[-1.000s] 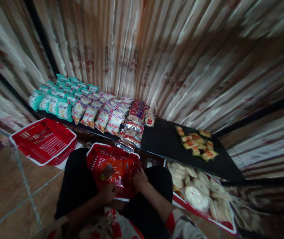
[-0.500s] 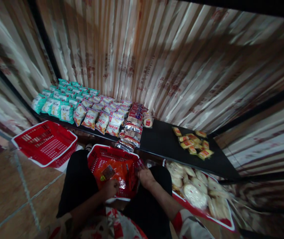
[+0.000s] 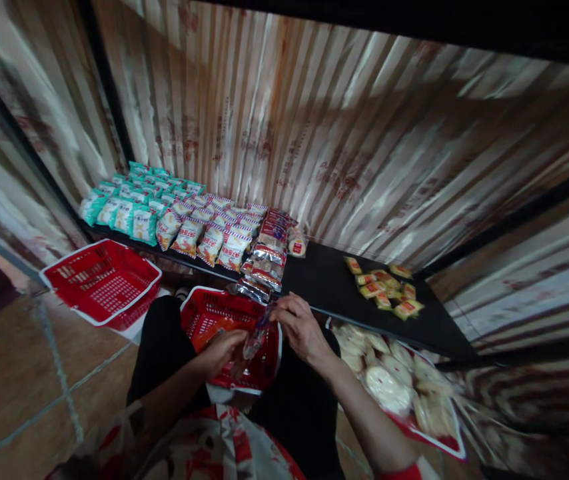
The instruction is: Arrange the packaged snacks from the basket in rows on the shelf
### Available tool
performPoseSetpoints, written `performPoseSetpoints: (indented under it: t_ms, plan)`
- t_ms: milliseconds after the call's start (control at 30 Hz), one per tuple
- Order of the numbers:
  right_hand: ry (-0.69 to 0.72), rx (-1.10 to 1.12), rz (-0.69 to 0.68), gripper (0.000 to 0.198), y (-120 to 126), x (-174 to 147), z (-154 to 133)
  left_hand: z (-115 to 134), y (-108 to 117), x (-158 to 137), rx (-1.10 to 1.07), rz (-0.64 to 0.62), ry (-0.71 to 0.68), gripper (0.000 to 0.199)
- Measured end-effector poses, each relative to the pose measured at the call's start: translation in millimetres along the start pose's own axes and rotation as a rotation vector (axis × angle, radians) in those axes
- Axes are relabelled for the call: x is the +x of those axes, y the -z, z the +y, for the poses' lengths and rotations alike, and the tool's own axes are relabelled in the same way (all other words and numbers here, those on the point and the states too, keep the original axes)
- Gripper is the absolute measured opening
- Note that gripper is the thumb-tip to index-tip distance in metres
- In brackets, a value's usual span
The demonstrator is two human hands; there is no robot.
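A clear-and-purple snack packet (image 3: 258,333) is stretched between my hands above the red basket (image 3: 268,367) between my knees. My right hand (image 3: 298,327) pinches its upper end with the thumb and fingers. At the lower end, my left hand (image 3: 223,352) has its fingers closed at the packet's edge, slightly blurred. Orange packaging (image 3: 209,331) lies inside this basket, partly covered by my left hand. Just beyond the basket, a stack of reddish-brown packets (image 3: 267,272) runs from the shelf's front edge towards the back.
On the black shelf (image 3: 314,280) stand rows of teal bags (image 3: 123,217) and white-and-orange bags (image 3: 211,243). Small yellow packets (image 3: 383,288) lie scattered at right. Another red basket (image 3: 114,293) sits on the floor at left. Round pale packages (image 3: 389,390) fill a basket at right.
My right hand has risen from the basket's right side, lifting the packet. My left hand has moved up to the packet, off the orange packaging. The view has shifted slightly.
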State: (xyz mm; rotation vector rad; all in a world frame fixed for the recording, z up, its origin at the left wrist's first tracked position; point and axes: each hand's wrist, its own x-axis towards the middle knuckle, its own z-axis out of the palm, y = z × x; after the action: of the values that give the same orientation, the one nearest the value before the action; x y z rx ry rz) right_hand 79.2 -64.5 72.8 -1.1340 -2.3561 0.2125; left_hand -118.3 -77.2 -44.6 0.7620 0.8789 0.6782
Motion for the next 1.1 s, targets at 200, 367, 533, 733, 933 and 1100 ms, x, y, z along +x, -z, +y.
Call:
performPoseSetpoints:
  t_ms: [200,367,533,733,933,1100]
  plan:
    - [-0.114,0.121,0.297,0.026,10,6,2,40,-31,-32,-0.232,-0.044,-0.100,0.045]
    - [-0.113,0.143,0.342,0.021,16,17,0,60,-49,-31,-0.182,-0.072,-0.147,0.047]
    - [-0.315,0.376,0.503,0.022,1,31,6,72,-59,-16,-0.228,0.035,-0.214,0.045]
    - [-0.821,0.963,0.509,0.062,-7,33,12,93,-65,-4,-0.264,0.041,-0.233,0.047]
    - [-0.950,1.165,0.381,0.054,-7,26,16,104,-64,15,-0.041,0.165,-0.311,0.046]
    - [-0.904,1.228,0.460,0.054,-25,28,36,102,-66,33,0.055,0.217,-0.274,0.050]
